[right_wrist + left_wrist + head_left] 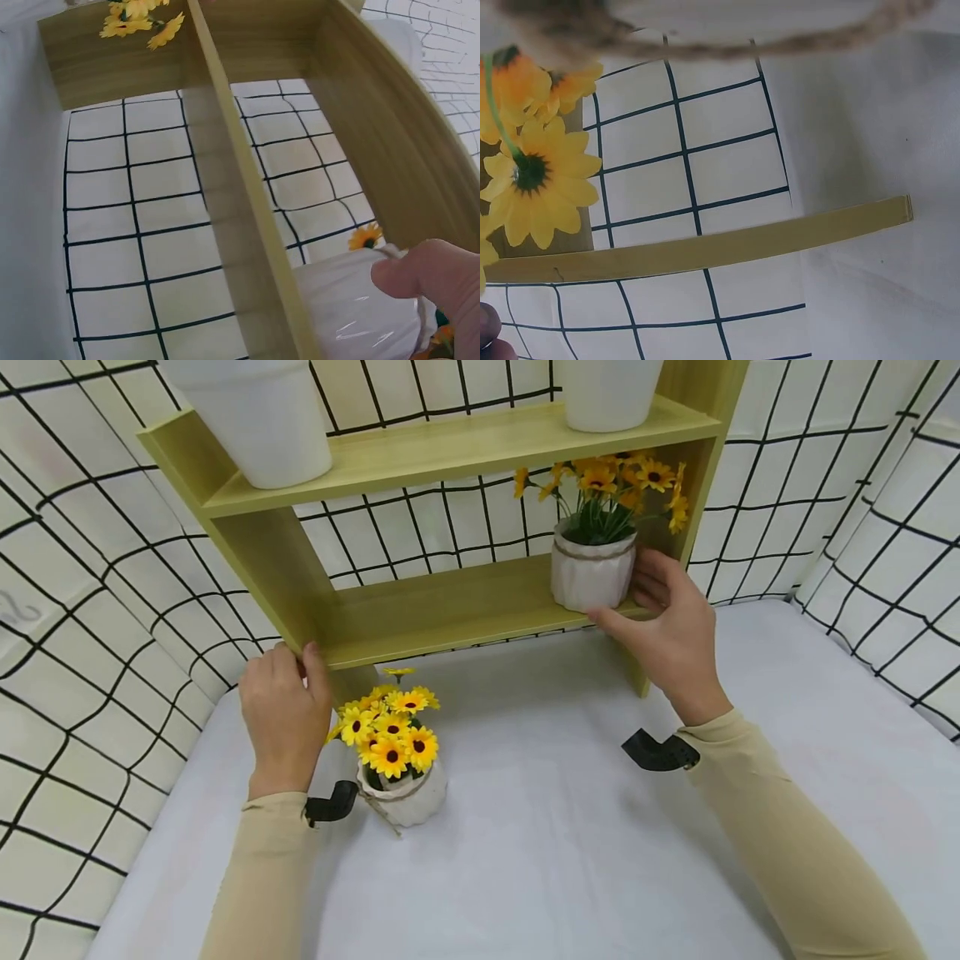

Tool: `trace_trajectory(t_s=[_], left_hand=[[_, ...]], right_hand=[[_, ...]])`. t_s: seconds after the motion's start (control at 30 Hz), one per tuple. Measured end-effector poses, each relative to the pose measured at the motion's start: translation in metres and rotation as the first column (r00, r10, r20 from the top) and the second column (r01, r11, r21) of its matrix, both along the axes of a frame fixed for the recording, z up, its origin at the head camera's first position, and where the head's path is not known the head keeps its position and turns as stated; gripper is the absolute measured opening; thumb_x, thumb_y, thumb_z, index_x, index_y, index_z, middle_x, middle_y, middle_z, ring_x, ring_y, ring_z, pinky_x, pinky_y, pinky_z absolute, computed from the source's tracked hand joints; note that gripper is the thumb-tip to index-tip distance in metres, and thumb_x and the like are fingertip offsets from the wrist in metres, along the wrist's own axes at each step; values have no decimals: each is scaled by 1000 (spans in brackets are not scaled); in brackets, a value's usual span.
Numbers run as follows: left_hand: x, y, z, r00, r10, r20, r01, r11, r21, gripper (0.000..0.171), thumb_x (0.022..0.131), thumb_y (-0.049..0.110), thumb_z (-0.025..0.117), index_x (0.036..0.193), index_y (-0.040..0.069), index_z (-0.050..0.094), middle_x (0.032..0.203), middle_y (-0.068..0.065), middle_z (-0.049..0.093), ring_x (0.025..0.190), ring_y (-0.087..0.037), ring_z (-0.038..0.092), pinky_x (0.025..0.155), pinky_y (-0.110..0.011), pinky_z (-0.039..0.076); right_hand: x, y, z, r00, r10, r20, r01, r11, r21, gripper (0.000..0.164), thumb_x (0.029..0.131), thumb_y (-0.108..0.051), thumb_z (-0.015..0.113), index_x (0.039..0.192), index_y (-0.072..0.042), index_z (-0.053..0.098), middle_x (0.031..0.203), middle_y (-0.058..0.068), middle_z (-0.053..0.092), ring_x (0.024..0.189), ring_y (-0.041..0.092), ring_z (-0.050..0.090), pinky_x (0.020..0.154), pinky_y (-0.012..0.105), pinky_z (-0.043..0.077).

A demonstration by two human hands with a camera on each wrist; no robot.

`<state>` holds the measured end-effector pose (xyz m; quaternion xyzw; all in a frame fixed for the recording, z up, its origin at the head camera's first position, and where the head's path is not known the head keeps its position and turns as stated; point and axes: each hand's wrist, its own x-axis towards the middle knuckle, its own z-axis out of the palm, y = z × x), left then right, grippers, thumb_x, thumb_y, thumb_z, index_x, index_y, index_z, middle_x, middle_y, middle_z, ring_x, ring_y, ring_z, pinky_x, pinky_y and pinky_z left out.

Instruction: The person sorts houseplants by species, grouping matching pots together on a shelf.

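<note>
In the head view my right hand (671, 622) is at a white pot with orange artificial flowers (592, 564), its thumb at the front and its fingers round the right side. The pot stands at the right end of the wooden shelf's lower board (435, 610). In the right wrist view my thumb (409, 277) lies against the white pot (352, 300). My left hand (285, 718) grips the shelf's lower left corner. Beside it, on the table, stands a second white pot (416, 797) with yellow artificial flowers (390, 735), a twine band round it.
Two large white pots (262, 427) stand on the upper board (450, 452), left and right. Black wire grid panels (75, 635) over white cloth enclose the left, back and right. A white cloth (525, 860) covers the table.
</note>
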<state>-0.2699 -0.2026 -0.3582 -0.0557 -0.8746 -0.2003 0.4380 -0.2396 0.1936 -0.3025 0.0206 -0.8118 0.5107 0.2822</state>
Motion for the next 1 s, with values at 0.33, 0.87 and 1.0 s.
trace_trajectory(t_s=[0.33,0.87,1.0], left_hand=[[0,1,-3,1000,-2,19,2,1000,-3,49,112,33,38,88,-7,54,77,-22,52,80,-41,45,76,-51,34],[-1,1,2,1000,1,29,-1,1000,15,50,112,35,38,91,-7,56,80,-23,54,82,-40,46,77,-50,33],[0,0,2,999,2,39,-3,1000,26,50,112,36,37,92,-7,56,80,-23,54,83,-40,45,78,-50,33]], right_hand=[[15,-15,-1,968,36,-247,-73,987,-145,38,83,-7,84,117,-7,66,108,-3,69,96,12,69,87,18,57],[20,-66,-35,875,399,-274,-380,917,121,12,86,0,78,96,-3,72,75,7,74,68,3,66,70,18,56],[20,-75,-48,863,454,-223,-417,888,193,8,88,-4,77,93,-7,73,76,3,75,68,5,67,68,21,56]])
